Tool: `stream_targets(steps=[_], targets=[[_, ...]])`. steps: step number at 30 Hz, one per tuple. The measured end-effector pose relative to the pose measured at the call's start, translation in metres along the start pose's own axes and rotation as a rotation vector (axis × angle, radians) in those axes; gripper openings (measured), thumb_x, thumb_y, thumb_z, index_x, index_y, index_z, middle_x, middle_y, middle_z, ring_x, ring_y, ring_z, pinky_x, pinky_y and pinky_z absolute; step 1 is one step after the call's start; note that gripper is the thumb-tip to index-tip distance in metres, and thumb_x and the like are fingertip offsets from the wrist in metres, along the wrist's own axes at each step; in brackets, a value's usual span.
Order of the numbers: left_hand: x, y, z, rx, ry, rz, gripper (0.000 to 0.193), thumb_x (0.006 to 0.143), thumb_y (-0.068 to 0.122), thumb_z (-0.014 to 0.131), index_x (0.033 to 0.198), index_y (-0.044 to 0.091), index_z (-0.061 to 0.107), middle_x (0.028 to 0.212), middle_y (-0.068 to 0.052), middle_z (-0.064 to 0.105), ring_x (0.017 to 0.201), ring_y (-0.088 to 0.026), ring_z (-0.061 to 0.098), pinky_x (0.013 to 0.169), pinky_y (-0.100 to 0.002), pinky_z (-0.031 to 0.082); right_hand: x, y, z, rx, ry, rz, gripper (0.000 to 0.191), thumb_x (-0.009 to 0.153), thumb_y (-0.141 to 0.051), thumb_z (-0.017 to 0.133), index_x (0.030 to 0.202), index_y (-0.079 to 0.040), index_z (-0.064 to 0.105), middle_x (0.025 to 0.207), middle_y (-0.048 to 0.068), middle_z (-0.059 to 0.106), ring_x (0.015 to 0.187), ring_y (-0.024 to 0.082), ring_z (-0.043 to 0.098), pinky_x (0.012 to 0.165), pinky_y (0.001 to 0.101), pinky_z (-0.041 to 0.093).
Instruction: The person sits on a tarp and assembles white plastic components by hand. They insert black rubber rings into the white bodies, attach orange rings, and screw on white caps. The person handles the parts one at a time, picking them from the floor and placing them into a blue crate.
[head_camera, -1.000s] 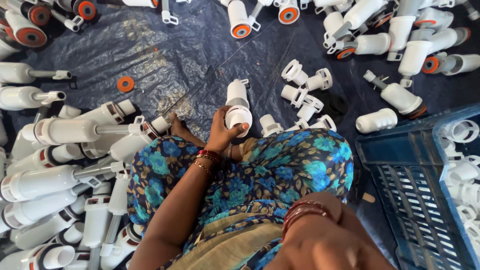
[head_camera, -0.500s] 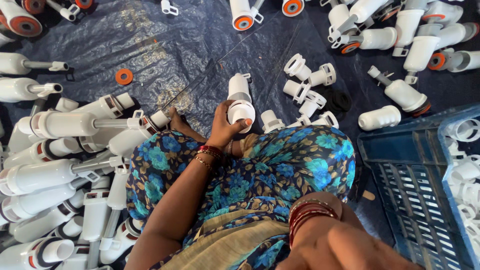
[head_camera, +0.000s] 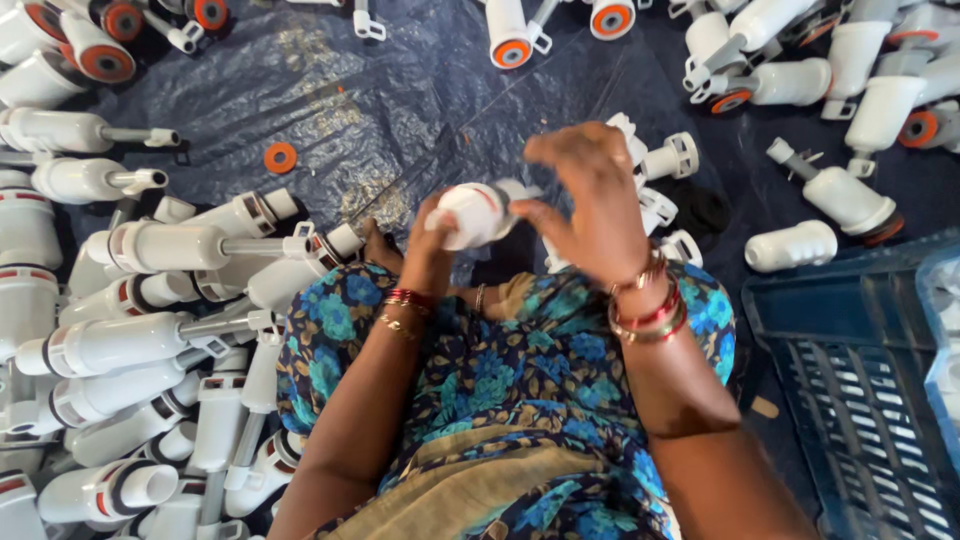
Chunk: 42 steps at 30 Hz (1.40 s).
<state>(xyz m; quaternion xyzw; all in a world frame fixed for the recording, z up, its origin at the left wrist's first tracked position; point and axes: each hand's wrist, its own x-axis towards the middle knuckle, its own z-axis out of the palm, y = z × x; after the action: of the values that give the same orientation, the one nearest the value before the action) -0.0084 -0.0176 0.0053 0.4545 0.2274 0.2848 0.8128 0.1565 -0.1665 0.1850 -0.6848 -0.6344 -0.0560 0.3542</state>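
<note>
My left hand (head_camera: 432, 235) grips a white plastic cylinder part (head_camera: 474, 213) and holds it up over my knees, its round end facing me. My right hand (head_camera: 590, 195) is raised beside it, fingertips touching the part's right end, fingers spread. Both wrists wear red and gold bangles. I sit on a dark tarp (head_camera: 400, 110) with a blue floral cloth over my legs.
Several white plastic tube assemblies (head_camera: 170, 245) with rods lie piled at my left. More white parts with orange caps (head_camera: 510, 50) lie along the top and right. A loose orange ring (head_camera: 280, 157) lies on the tarp. A blue plastic crate (head_camera: 850, 380) stands at my right.
My right hand has come up from my lap to the white part. My left hand has lifted the part a little higher.
</note>
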Motion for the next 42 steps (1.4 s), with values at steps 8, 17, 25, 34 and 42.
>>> stream_targets(steps=[8, 17, 25, 34, 42], targets=[[-0.001, 0.044, -0.001, -0.595, 0.007, -0.236, 0.084, 0.093, 0.076, 0.046, 0.138, 0.006, 0.054, 0.126, -0.012, 0.061, 0.107, -0.027, 0.064, 0.085, -0.043, 0.056, -0.048, 0.098, 0.082, -0.072, -0.338, 0.183, 0.094, 0.051, -0.034, 0.095, 0.133, -0.007, 0.060, 0.135, 0.019, 0.059, 0.129, 0.043, 0.050, 0.106, 0.0571, 0.037], [0.034, 0.021, -0.014, -0.387, 0.007, -0.171, 0.064, 0.093, 0.058, 0.071, 0.140, 0.018, 0.056, 0.123, 0.004, 0.062, 0.104, -0.012, 0.057, 0.088, -0.030, 0.047, -0.034, 0.085, 0.087, -0.004, -0.134, 0.134, 0.071, 0.068, -0.026, 0.092, 0.130, -0.007, 0.061, 0.120, 0.017, 0.062, 0.107, 0.041, 0.065, 0.090, 0.0481, 0.054], [0.044, -0.015, 0.002, -0.310, 0.239, -0.164, 0.056, 0.090, 0.055, 0.070, 0.127, 0.013, 0.062, 0.114, 0.000, 0.070, 0.104, -0.016, 0.064, 0.085, -0.033, 0.052, -0.040, 0.064, 0.109, -0.009, -0.167, 0.189, 0.082, 0.067, -0.027, 0.093, 0.139, -0.009, 0.057, 0.125, 0.016, 0.059, 0.108, 0.038, 0.066, 0.087, 0.0467, 0.057], [0.039, -0.007, 0.012, -0.198, 0.265, -0.027, 0.057, 0.096, 0.046, 0.067, 0.135, 0.005, 0.058, 0.123, -0.007, 0.069, 0.110, -0.018, 0.067, 0.087, -0.034, 0.053, -0.042, 0.064, 0.121, -0.040, -0.160, 0.156, 0.084, 0.069, -0.029, 0.093, 0.140, -0.004, 0.055, 0.132, 0.020, 0.061, 0.117, 0.039, 0.063, 0.096, 0.0492, 0.054], [0.036, -0.008, 0.013, -0.166, 0.264, 0.008, 0.052, 0.094, 0.042, 0.068, 0.130, 0.005, 0.060, 0.121, -0.007, 0.071, 0.111, -0.018, 0.068, 0.092, -0.033, 0.055, -0.043, 0.062, 0.116, -0.036, -0.179, 0.190, 0.087, 0.067, -0.032, 0.093, 0.142, -0.007, 0.055, 0.130, 0.020, 0.062, 0.116, 0.039, 0.063, 0.095, 0.0491, 0.054]])
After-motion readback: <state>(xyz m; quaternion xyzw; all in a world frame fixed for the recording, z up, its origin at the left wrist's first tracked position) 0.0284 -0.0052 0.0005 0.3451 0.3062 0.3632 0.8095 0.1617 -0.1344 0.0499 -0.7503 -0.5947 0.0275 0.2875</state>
